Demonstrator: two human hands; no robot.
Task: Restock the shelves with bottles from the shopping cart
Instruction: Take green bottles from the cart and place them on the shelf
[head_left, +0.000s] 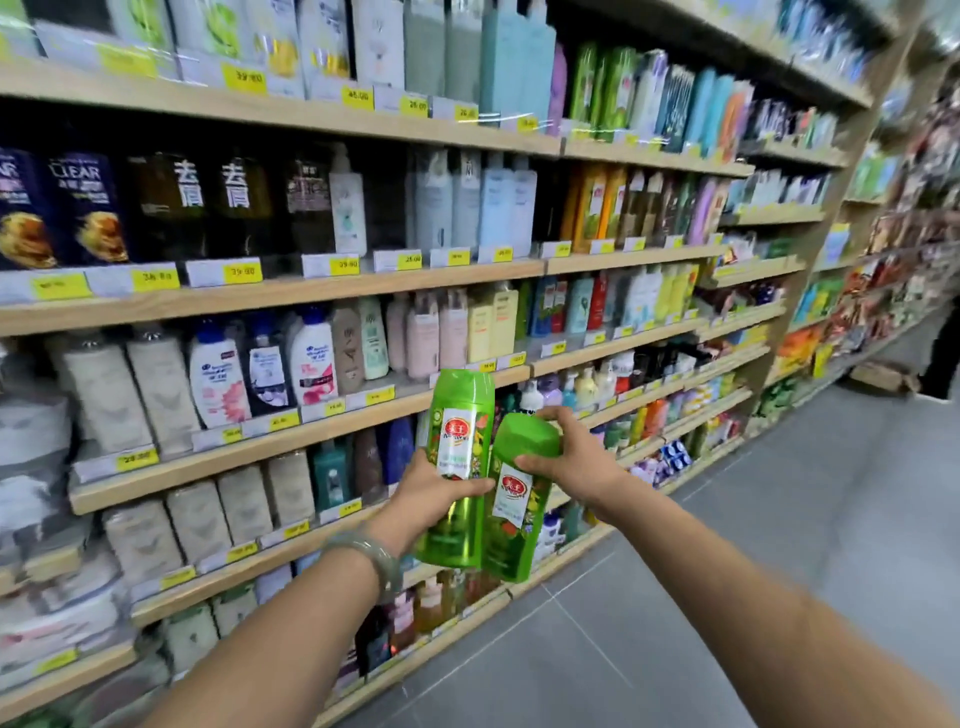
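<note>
Bottles (460, 441) (511, 525) held: two green, left hand (431, 499) one, right hand (571, 452) one

An upright green bottle (457, 431) is beside a tilted green bottle (519, 504), before stocked shelves (311, 291).

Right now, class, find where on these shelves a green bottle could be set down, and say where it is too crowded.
One dark gap shows on the second shelf from the top, between the white pump bottle and the pale grey bottles. Elsewhere bottles stand shoulder to shoulder. The grey aisle floor is bare.
</note>
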